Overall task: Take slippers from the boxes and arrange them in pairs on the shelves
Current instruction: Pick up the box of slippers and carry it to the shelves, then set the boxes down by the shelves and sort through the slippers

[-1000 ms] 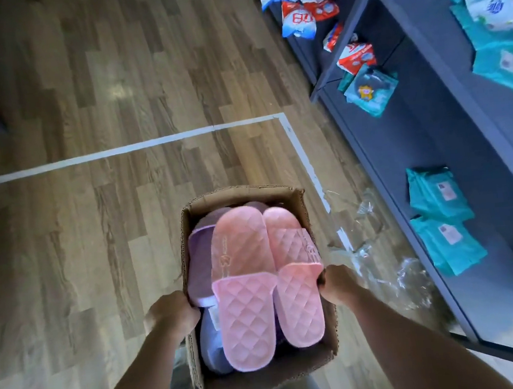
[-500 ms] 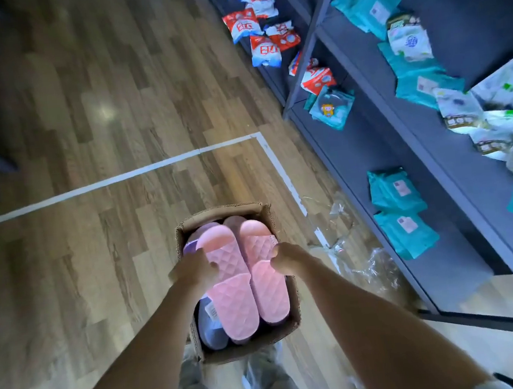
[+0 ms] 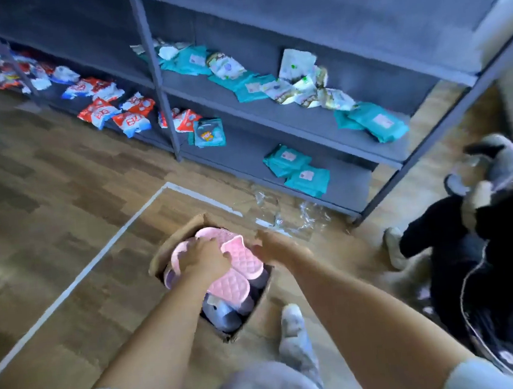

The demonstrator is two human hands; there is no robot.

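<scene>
Over the box (image 3: 175, 243), left hand (image 3: 206, 258) grips a pink slipper (image 3: 241, 258) to lift it; right hand (image 3: 272, 246) alongside, grip unclear.

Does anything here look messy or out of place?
Yes: crumpled clear plastic wrap lies loose on the wooden floor between the cardboard box and the shelving, and the packets on its middle shelf lie jumbled, overlapping.

Open cardboard box (image 3: 172, 249) of slippers, on the floor near the grey shelves (image 3: 305, 123).
Quilted pink slippers (image 3: 239, 258) lie on top, side by side; purple slippers (image 3: 223, 315) sit beneath, partly hidden.
</scene>
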